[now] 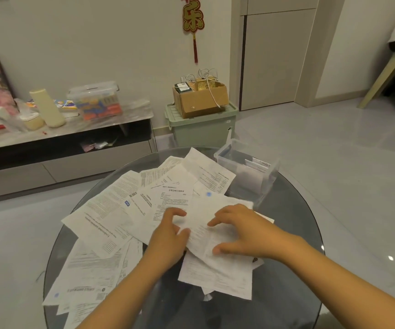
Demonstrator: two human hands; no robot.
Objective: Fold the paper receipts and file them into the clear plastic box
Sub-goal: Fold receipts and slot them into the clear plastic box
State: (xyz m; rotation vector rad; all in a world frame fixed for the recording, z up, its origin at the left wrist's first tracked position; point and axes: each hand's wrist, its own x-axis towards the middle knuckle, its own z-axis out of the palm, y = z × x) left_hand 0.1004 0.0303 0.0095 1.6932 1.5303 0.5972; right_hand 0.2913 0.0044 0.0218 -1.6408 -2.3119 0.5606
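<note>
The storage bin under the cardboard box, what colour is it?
Pale green storage bin, head view.

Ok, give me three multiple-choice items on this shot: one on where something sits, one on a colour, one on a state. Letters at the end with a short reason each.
1. Where does the clear plastic box stand on the round glass table?
A. at its far right edge, beyond the papers
B. at the near left edge
C. under the table

2. What colour is the lidded storage bin on the floor that carries the cardboard box?
A. red
B. pale green
C. black

3. What is the state of the clear plastic box?
A. lid on
B. tipped on its side
C. open on top, with some items standing inside

Answers:
1 A, it stands past the spread receipts, right of centre.
2 B, its body and lid look pale green.
3 C, no lid covers it and upright pieces show through its wall.
</note>
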